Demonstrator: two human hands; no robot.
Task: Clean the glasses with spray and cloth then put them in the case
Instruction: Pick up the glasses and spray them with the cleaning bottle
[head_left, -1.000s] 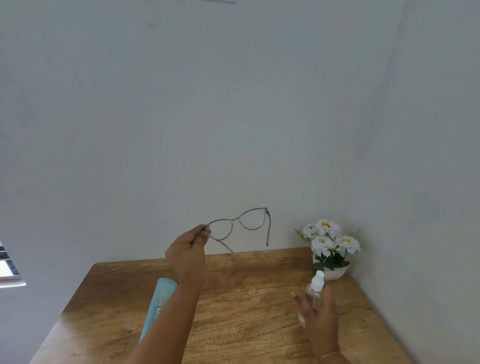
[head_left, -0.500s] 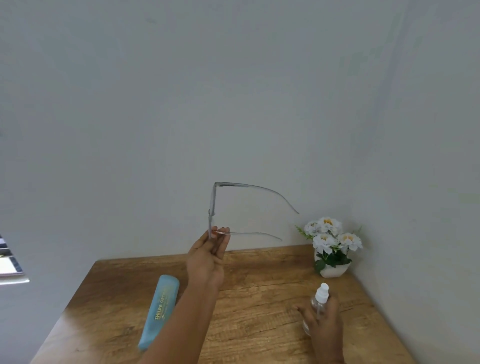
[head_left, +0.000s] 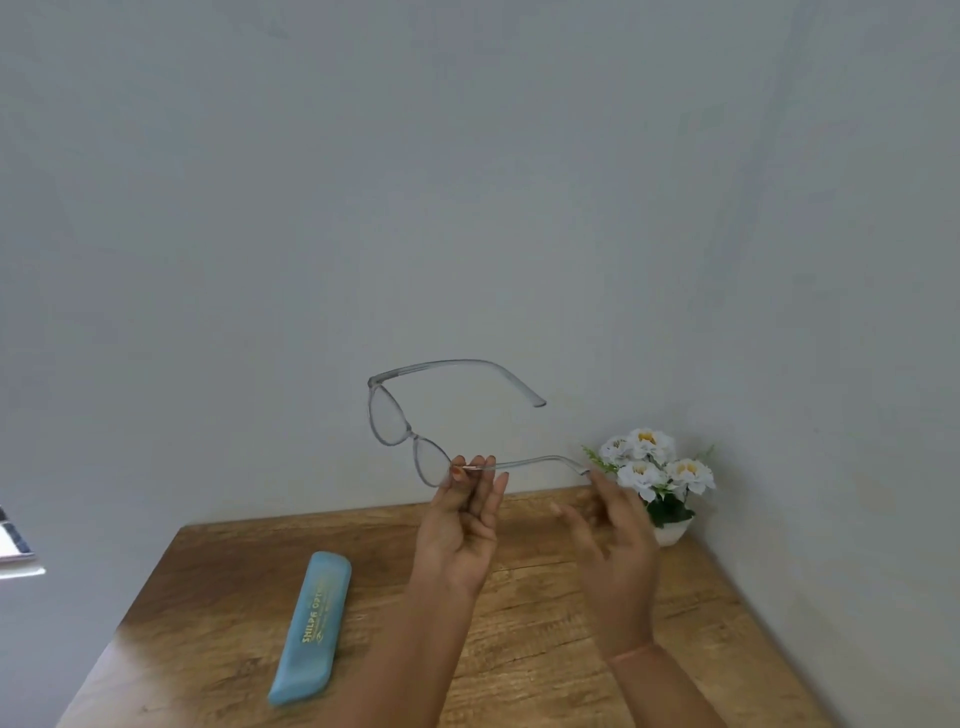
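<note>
Wooden table against grey wall. Glasses in air above table, temples unfolded, pointing right. Left hand pinches lower temple near hinge. Right hand spread, holding nothing, at tip of same temple, contact unclear; likely nearer for second grip. Case on table, left of both hands.

My left hand had an orange-painted thumbnail; my right hand, nearer the flower pot, wore a thin pinkish band at its wrist.

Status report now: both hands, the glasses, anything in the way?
Left hand pinches glasses by one temple, raised. Right hand open, near temple tip. Case on table, nothing blocking.
</note>
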